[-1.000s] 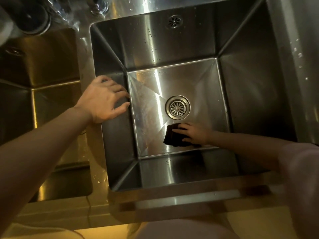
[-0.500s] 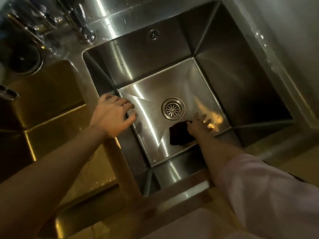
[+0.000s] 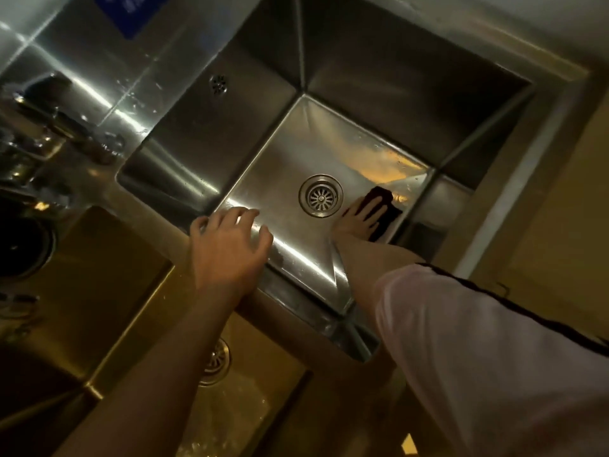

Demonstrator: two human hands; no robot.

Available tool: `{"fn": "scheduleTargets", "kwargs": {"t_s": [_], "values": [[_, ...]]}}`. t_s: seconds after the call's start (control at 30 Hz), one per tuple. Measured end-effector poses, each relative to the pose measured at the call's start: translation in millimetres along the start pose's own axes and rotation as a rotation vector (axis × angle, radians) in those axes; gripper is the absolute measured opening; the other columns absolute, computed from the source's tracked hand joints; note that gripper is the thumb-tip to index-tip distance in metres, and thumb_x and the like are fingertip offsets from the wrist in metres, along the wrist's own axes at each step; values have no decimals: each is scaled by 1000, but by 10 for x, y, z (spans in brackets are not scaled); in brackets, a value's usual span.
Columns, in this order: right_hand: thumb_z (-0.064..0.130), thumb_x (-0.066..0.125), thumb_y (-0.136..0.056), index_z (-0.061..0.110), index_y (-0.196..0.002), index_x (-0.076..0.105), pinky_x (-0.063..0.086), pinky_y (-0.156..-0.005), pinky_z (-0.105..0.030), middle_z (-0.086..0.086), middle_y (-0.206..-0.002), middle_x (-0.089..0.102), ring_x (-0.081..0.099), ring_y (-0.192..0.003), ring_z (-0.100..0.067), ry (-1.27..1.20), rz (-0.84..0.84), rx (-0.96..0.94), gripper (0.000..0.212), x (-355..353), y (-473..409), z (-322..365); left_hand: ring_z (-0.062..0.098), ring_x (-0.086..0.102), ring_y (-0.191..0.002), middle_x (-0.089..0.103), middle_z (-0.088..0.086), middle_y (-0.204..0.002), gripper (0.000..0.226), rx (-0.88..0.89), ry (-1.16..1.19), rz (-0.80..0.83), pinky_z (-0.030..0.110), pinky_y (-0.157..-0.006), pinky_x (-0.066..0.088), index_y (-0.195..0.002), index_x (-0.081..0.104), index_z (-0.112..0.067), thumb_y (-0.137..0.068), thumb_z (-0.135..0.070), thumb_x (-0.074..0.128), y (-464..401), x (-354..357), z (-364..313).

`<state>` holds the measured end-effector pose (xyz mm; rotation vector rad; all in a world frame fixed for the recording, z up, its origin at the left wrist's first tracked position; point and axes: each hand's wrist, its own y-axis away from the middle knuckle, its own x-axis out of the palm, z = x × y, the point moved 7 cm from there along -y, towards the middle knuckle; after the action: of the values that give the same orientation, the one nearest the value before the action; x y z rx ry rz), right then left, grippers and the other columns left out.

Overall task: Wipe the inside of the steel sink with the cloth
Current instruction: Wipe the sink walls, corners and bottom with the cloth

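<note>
Brushed steel surrounds everything: the square steel sink [image 3: 204, 153] has smooth sloping walls and a flat floor streaked with glare. On that floor, right of the round slotted drain [image 3: 320, 195], lies the dark cloth [image 3: 385, 206], pressed flat under the straight fingers of the right hand [image 3: 361, 216]. Spread and relaxed, the left hand [image 3: 227, 249] rests on the sink's left rim. Beyond that rim sits a second basin [image 3: 108, 265], amber-lit.
</note>
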<state>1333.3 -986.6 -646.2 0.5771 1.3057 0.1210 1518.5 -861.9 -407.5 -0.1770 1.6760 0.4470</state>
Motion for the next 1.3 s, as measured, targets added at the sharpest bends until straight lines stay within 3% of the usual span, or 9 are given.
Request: {"fn": "scheduleTargets", "kwargs": {"t_s": [0.17,0.37,0.63,0.93,1.1,1.2,1.3], "values": [[33,40,-99,13,-153,4,12,-117,-52,-20,-158,-8,-8,-144,-42,-60,-95,-40,68,24,-144,17,20,37,-134,47,0,-143,57,-8,-17,-12,50,-108,27,-139,43,-27,-90,-50,25,-9,20,31],[40,44,-97,16,-154,3,12,-117,-52,-17,-159,-8,-8,-144,-41,-58,-147,-9,74,-188,-624,-13,24,39,-134,49,3,-142,56,1,20,-63,48,-105,28,-137,47,-24,-91,-50,29,4,28,25],[34,39,-100,18,-154,10,17,-114,-57,-15,-159,0,1,-144,-43,-151,-186,-1,63,155,-56,-80,24,37,-135,48,3,-143,59,-18,34,-59,47,-105,26,-136,48,-24,-89,-52,25,-4,55,37],[37,44,-99,22,-153,8,18,-114,-56,-9,-160,-5,-4,-144,-41,-100,-196,33,67,-360,-1051,-201,24,41,-131,51,3,-140,54,-17,33,-32,47,-103,29,-134,50,-23,-91,-48,30,-14,55,36],[35,35,-102,21,-153,14,18,-112,-57,-11,-160,7,7,-142,-46,-195,-232,142,57,-188,-688,-106,23,41,-131,51,3,-140,52,-17,26,-14,47,-103,30,-135,50,-22,-92,-46,32,-4,36,19],[32,39,-99,17,-151,25,20,-111,-57,-14,-157,20,17,-140,-48,-233,-264,128,56,-71,-447,-64,23,44,-129,53,4,-138,54,-15,26,-19,47,-102,30,-133,51,-21,-91,-47,30,7,30,13],[34,36,-101,19,-153,14,17,-113,-58,-11,-160,6,5,-143,-45,-176,-209,46,58,-91,-622,-91,21,45,-127,54,3,-137,54,-8,29,-22,45,-102,29,-132,52,-21,-90,-48,30,5,24,7]]}}
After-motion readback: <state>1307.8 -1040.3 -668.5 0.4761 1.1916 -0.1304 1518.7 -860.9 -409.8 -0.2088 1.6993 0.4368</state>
